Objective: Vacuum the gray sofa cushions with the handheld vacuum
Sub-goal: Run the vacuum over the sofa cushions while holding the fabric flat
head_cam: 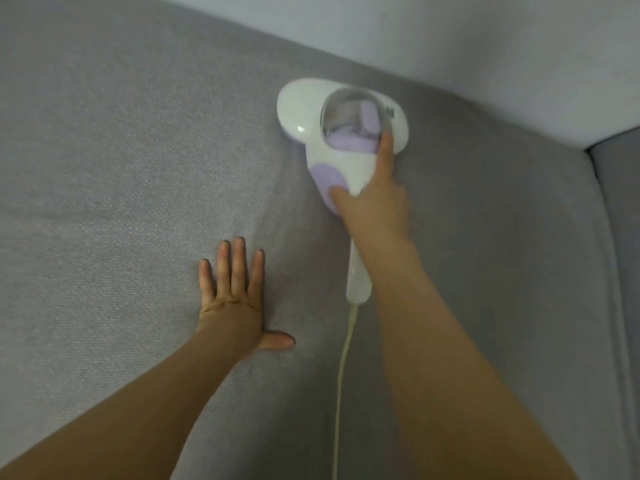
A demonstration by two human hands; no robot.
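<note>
A white and lilac handheld vacuum [332,133] lies head-down on the gray sofa cushion [104,168], close to the cushion's far edge by the wall. My right hand [374,206] grips its handle, index finger stretched along the clear dust cup, thumb on the lilac patch. The handle's tail sticks out below my wrist. My left hand [235,299] rests flat on the cushion with fingers spread, to the lower left of the vacuum and apart from it.
A cream power cord [341,393] runs from the handle's tail down between my forearms to the bottom edge. A pale wall [485,46] borders the cushion at the top. Another gray cushion panel [620,237] stands at the right, past a seam.
</note>
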